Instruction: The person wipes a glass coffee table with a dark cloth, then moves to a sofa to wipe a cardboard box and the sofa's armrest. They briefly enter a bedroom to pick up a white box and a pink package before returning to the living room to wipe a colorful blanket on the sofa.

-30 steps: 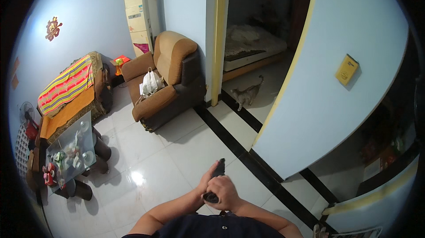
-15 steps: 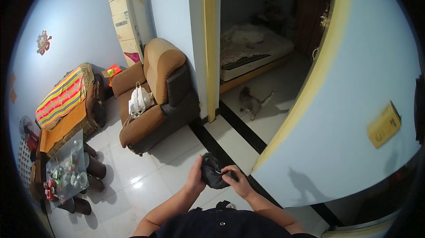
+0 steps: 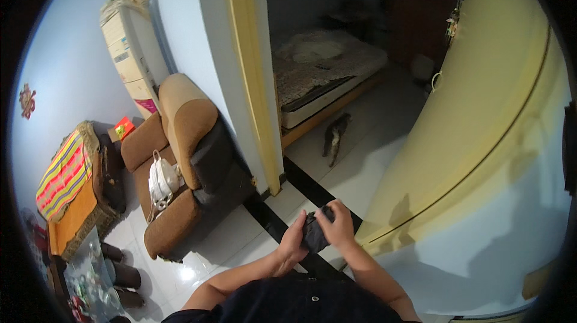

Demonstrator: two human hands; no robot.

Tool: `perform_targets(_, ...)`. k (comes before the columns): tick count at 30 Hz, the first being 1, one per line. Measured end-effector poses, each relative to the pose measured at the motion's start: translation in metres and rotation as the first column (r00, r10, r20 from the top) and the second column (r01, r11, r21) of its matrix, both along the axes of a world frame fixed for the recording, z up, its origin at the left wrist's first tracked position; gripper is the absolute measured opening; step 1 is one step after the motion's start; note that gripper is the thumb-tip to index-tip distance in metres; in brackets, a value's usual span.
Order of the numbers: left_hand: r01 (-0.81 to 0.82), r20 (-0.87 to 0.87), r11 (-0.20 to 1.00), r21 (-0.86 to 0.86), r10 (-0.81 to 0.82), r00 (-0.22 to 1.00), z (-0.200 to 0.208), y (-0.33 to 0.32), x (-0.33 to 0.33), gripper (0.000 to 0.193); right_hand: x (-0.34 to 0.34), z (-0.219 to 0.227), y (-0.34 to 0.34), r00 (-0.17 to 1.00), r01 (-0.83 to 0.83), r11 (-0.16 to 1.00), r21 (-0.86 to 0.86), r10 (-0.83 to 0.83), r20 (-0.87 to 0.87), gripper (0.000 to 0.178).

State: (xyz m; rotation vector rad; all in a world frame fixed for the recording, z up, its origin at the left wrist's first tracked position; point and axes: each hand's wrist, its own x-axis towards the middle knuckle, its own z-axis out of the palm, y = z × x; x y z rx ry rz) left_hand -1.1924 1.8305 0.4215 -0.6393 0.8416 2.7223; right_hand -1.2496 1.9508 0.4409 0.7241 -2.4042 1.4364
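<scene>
A small dark bundle of cloth [image 3: 315, 234] is held at chest height between both hands, just in front of the yellow door frame [image 3: 252, 76]. The left hand [image 3: 293, 243] is closed around the bundle's left edge, and the right hand [image 3: 338, 227] is curled over its top and right side, fingers bent. The bundle is judged to be light, soft and limp, with no stiffness of its own; it is best gripped by pinching an edge or fold, since a loose hold would let it sag or unroll. To the left of the door frame a brown upholstered armchair [image 3: 180, 160] is seen with a white bag [image 3: 161, 183] on its seat. Beyond the frame, a small animal [image 3: 334, 138] stands on the glossy tiled floor [image 3: 354, 166] beside a low bed [image 3: 324, 67]. A pale yellow door [image 3: 481, 118] stands open to the right of the frame.
</scene>
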Motion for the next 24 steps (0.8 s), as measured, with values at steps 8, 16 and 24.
perform_targets(8, 0.145, -0.051, 0.981, -0.129, -0.153, 0.987, 0.037, -0.071, -0.177, 0.038, -0.101, 0.038, -0.055, 0.98, -0.127, 0.992, -0.011, 0.124, -0.158, 0.025)
perform_targets(16, 0.1, 0.018, 0.988, -0.119, -0.098, 0.995, -0.009, -0.051, -0.306, 0.032, -0.266, -0.019, -0.038, 0.895, 0.168, 0.942, -0.29, -0.023, 0.445, 0.032)
perform_targets(24, -0.173, -0.12, 0.938, -0.299, 0.143, 0.982, 0.027, -0.042, -0.472, 0.025, -0.431, -0.004, -0.027, 0.78, -0.147, 0.843, -0.518, 0.421, 0.464, 0.041)
